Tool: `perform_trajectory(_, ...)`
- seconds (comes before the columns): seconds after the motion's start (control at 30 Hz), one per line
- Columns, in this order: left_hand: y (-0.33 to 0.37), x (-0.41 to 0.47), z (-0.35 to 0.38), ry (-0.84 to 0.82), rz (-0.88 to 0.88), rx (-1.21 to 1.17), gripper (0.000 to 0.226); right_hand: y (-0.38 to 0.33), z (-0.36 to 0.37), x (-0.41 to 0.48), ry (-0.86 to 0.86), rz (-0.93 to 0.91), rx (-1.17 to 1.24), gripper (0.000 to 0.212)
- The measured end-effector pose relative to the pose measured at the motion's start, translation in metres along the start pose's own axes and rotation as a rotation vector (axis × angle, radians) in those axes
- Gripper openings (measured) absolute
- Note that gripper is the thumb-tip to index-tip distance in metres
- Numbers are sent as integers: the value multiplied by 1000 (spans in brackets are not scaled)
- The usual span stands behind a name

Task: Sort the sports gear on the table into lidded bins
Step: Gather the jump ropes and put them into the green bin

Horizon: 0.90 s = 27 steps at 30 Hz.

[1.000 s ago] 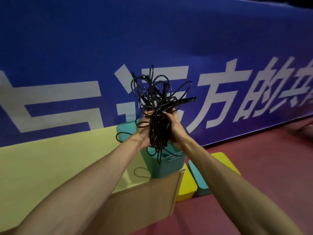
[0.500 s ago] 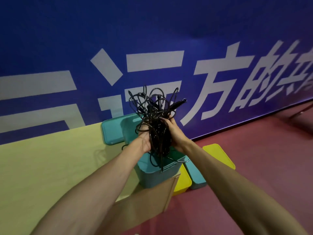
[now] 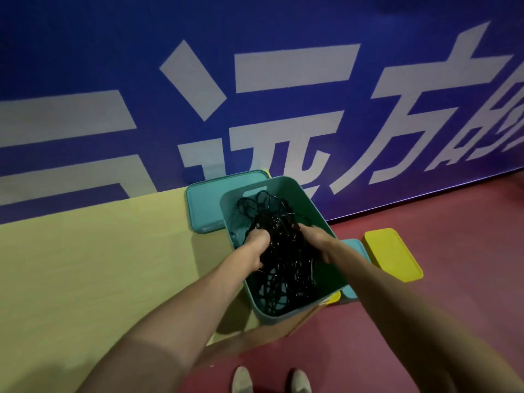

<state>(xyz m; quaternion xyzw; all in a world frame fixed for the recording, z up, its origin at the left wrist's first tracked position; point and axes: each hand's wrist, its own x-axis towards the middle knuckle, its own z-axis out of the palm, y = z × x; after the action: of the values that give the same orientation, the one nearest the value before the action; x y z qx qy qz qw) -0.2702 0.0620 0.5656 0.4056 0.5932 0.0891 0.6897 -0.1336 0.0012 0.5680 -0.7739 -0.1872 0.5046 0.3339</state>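
Note:
A tangled bundle of black jump ropes [image 3: 279, 251] fills the open teal bin [image 3: 312, 211] that stands at the right end of the yellow-green table [image 3: 99, 265]. Both my hands are inside the bin. My left hand [image 3: 253, 249] grips the bundle from the left, its fingers buried in the cords. My right hand [image 3: 317, 242] holds the bundle from the right, its fingertips hidden by the ropes. The bin's teal lid [image 3: 207, 205] lies flat on the table just behind and left of the bin.
A blue banner wall [image 3: 255, 80] with white characters stands right behind the table. On the red floor to the right lie a yellow lid [image 3: 392, 258], a teal lid [image 3: 353, 251] and part of another yellow piece [image 3: 334, 297]. My two shoes [image 3: 270, 380] show at the bottom.
My hands have gone down from above the bin into it, carrying the rope bundle with them. The ropes now lie inside the bin instead of hanging over it.

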Motion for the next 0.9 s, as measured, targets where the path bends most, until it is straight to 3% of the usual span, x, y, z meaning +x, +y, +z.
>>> perform_trajectory(0.1,-2,19,11,80,23,148,40,8,-7,21,35,15,-98,55)
perform_trajectory(0.2,7,17,21,157,74,211,38,-1,-3,27,-54,-50,-268,28)
perform_trajectory(0.4,46,-4,23,339,233,292,21,-51,1,29,-142,-274,-535,32)
perform_trajectory(0.7,55,-16,-26,458,401,144,28,-78,16,27,-290,-388,-356,29)
perform_trajectory(0.9,78,4,-55,456,459,158,27,-101,41,33,-284,-451,-268,17)
